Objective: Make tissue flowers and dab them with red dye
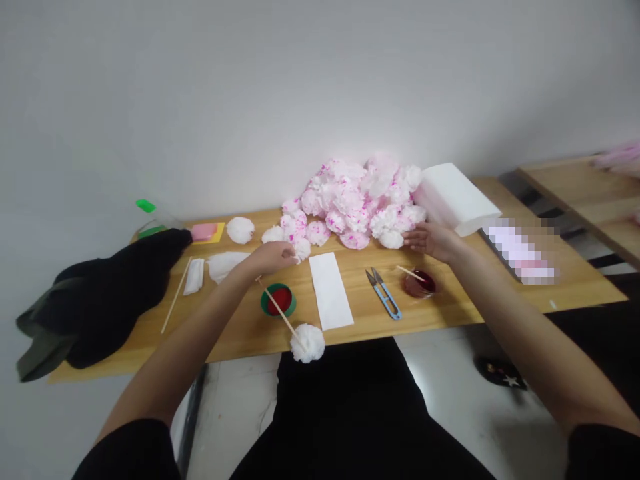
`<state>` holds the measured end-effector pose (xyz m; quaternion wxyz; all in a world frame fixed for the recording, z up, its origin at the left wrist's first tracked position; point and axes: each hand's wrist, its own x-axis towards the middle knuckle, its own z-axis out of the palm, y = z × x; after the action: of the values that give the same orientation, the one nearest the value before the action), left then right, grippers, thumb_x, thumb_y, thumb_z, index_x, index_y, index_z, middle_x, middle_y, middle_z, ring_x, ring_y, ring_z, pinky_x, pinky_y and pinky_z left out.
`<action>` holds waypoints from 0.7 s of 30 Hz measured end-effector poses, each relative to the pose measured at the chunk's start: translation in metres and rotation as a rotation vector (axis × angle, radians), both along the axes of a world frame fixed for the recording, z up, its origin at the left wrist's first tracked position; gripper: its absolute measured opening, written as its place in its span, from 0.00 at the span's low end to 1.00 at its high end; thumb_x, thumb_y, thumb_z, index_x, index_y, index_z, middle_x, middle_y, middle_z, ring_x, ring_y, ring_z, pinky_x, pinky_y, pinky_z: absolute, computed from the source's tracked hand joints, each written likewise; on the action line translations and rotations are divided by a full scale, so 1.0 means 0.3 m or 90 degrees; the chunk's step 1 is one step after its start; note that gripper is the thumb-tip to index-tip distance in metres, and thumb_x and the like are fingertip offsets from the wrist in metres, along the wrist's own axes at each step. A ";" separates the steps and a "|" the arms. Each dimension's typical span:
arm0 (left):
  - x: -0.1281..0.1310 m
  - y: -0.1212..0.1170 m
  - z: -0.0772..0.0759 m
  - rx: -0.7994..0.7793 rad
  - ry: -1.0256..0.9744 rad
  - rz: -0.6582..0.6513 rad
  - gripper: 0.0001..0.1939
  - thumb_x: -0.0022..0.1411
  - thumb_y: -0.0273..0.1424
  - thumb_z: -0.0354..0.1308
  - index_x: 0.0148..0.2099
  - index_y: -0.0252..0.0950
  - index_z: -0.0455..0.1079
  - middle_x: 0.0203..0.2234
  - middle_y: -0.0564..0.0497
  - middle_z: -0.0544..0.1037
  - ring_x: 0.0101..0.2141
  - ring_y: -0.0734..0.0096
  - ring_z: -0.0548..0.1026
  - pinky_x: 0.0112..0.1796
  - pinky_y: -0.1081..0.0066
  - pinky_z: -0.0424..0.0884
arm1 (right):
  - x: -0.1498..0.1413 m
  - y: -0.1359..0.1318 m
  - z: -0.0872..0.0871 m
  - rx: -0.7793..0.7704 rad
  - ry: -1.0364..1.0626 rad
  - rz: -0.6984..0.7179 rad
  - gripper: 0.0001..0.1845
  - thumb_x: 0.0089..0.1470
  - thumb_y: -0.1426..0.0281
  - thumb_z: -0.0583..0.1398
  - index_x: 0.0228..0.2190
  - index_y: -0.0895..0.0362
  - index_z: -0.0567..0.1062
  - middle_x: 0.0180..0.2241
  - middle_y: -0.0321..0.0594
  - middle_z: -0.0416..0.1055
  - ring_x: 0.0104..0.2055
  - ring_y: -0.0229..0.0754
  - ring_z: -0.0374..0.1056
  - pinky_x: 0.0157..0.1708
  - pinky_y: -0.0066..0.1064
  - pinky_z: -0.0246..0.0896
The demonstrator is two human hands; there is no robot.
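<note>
My left hand [275, 258] has its fingers curled in against a small white and pink paper flower [302, 250] at the left front of a heap of similar flowers [350, 197]. My right hand [427, 240] is open with fingers apart, its tips beside a white flower [391, 239] at the heap's right front. Below my left wrist, a thin wooden stick [280, 311] slants over a green bowl of red liquid [279, 300]. A white puffy paper flower [308, 343] sits at the stick's lower end, over the table's front edge.
Between my arms lie a folded white paper strip [331, 291], blue thread snips [384, 294] and a clear bowl of dark red liquid [419, 284]. A white paper pack [457, 197] and a phone [517, 250] are right. Dark cloth [120, 293] covers the table's left end.
</note>
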<state>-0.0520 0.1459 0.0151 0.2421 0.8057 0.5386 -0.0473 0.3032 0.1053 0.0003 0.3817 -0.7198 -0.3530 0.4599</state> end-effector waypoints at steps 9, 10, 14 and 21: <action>-0.150 -0.400 0.113 0.491 -0.228 0.184 0.11 0.61 0.37 0.50 0.35 0.36 0.69 0.30 0.50 0.75 0.33 0.69 0.72 0.40 0.68 0.68 | -0.068 -0.455 0.157 0.364 -0.231 -0.122 0.12 0.56 0.56 0.54 0.28 0.48 0.71 0.26 0.41 0.67 0.29 0.47 0.67 0.32 0.41 0.64; -0.163 -0.482 0.089 0.514 -0.233 0.223 0.11 0.60 0.36 0.50 0.32 0.36 0.68 0.27 0.51 0.74 0.31 0.70 0.71 0.38 0.69 0.68 | -0.094 -0.518 0.138 0.331 -0.223 -0.042 0.12 0.54 0.55 0.55 0.25 0.47 0.71 0.24 0.40 0.68 0.26 0.47 0.66 0.27 0.40 0.64; -0.148 -0.764 -0.151 0.349 -0.206 0.419 0.15 0.60 0.40 0.49 0.26 0.37 0.65 0.19 0.52 0.70 0.24 0.70 0.69 0.30 0.69 0.67 | -0.270 -0.648 -0.090 0.014 -0.101 0.441 0.16 0.51 0.52 0.57 0.29 0.49 0.76 0.22 0.39 0.74 0.24 0.48 0.71 0.25 0.41 0.69; -0.033 -0.774 -0.535 -0.106 -0.419 0.321 0.21 0.55 0.39 0.56 0.50 0.37 0.67 0.50 0.42 0.73 0.56 0.55 0.65 0.55 0.57 0.59 | -0.619 -0.487 -0.504 -0.024 0.117 0.528 0.23 0.43 0.52 0.62 0.41 0.49 0.76 0.43 0.39 0.76 0.51 0.52 0.68 0.53 0.48 0.60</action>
<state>-0.0620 -0.0863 -0.1453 0.4695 0.5984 0.6071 0.2302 0.1177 -0.0409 -0.1509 0.1810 -0.4793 -0.5688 0.6434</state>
